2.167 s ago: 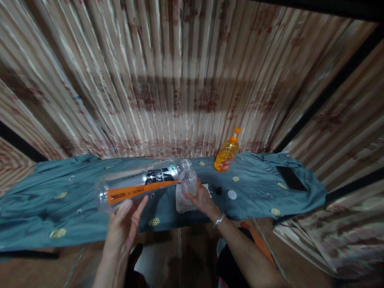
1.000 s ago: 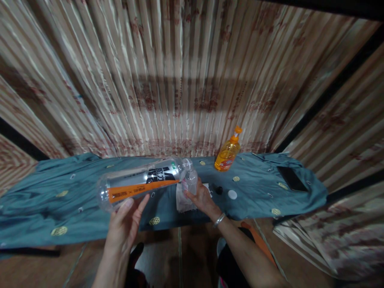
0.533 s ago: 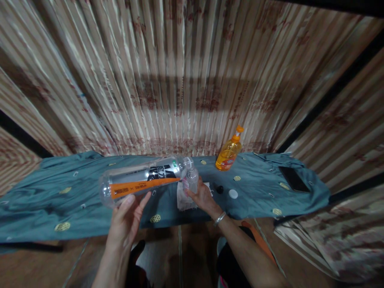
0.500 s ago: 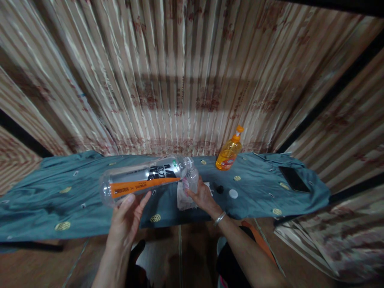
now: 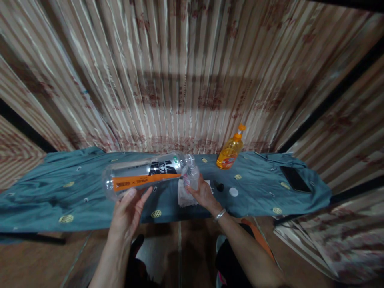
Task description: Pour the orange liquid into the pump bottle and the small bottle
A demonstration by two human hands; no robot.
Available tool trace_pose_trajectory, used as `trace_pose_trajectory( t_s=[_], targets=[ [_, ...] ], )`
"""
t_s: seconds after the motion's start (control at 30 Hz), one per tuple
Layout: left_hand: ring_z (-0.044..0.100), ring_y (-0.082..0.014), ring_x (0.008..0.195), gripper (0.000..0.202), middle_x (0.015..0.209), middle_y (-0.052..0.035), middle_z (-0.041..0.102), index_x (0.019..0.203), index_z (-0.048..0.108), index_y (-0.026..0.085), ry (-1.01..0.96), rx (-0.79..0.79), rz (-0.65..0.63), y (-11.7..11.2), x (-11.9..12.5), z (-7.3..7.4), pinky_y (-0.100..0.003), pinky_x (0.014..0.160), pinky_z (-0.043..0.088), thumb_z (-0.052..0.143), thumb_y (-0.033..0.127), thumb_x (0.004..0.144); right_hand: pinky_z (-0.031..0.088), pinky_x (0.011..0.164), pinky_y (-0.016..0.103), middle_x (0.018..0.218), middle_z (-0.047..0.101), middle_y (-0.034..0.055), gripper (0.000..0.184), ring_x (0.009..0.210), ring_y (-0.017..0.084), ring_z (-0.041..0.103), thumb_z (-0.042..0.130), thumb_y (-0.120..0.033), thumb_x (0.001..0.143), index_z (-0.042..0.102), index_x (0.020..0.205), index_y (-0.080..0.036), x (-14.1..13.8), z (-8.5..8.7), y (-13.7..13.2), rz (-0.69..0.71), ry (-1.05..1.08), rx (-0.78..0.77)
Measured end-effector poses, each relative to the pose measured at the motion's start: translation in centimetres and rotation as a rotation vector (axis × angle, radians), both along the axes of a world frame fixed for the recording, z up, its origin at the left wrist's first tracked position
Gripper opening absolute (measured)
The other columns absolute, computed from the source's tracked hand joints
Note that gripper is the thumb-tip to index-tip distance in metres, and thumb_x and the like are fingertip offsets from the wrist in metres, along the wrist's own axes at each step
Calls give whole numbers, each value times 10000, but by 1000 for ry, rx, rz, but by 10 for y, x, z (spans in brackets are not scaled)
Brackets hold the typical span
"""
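Note:
My left hand (image 5: 130,204) grips a large clear plastic bottle (image 5: 144,174) with a silver, black and orange label. It lies almost level in the air, its neck end pointing right. My right hand (image 5: 202,194) is closed round a small clear plastic bottle (image 5: 193,178), which stands roughly upright. The large bottle's mouth meets the small bottle's open neck; whether they touch I cannot tell. Beneath the small bottle is a pale folded cloth (image 5: 184,198). Just right of my right hand lie a black cap (image 5: 220,187) and a white round lid (image 5: 233,192).
An orange pump bottle (image 5: 229,154) of yellow-orange liquid stands toward the back of the table. At the right lies a dark phone (image 5: 295,179). A green patterned cloth (image 5: 258,200) covers the narrow table, and a striped curtain (image 5: 180,80) hangs behind it.
The large bottle has tilted slightly, its neck end shifting a little up in the picture. The camera view has moved slightly. Both hands keep their hold.

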State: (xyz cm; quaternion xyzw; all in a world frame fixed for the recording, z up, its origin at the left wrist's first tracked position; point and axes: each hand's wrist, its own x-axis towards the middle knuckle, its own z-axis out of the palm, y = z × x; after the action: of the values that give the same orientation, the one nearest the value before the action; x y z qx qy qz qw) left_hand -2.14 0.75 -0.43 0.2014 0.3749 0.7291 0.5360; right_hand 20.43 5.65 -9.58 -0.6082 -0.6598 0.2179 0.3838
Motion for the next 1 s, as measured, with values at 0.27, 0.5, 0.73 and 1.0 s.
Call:
trace_pose_trajectory(
  t_s=[0.27, 0.5, 0.73, 1.0],
  targets=[
    [668, -218, 890, 320, 811, 11, 719, 711, 676, 204, 33, 22, -29, 1, 1, -1, -437, 845, 593, 881, 282, 479, 530, 856, 395, 1076, 695, 148, 558, 986, 289, 682, 672, -346, 784, 461, 1251, -124, 0, -4, 1, -12, 1, 5],
    [650, -197, 843, 308, 756, 27, 696, 673, 670, 205, 12, 13, -15, 0, 1, -1, -511, 889, 565, 884, 261, 459, 524, 871, 386, 1084, 694, 138, 540, 1003, 277, 677, 669, -326, 788, 466, 1249, -132, 0, -5, 1, 6, 27, 27],
    [639, -179, 814, 332, 750, 32, 690, 669, 673, 195, -5, 4, -13, 0, 1, 1, -506, 861, 582, 896, 252, 430, 522, 873, 393, 1095, 694, 129, 561, 1003, 277, 678, 668, -351, 784, 467, 1267, -150, 1, -7, 1, 3, 39, 41],
    [627, -158, 733, 320, 670, 39, 653, 609, 649, 188, 5, 18, -23, 0, 0, 1, -506, 856, 581, 897, 264, 423, 532, 858, 380, 1069, 703, 125, 553, 990, 281, 684, 662, -371, 786, 479, 1255, -142, 0, -5, 0, -9, 32, 27]
  ],
)
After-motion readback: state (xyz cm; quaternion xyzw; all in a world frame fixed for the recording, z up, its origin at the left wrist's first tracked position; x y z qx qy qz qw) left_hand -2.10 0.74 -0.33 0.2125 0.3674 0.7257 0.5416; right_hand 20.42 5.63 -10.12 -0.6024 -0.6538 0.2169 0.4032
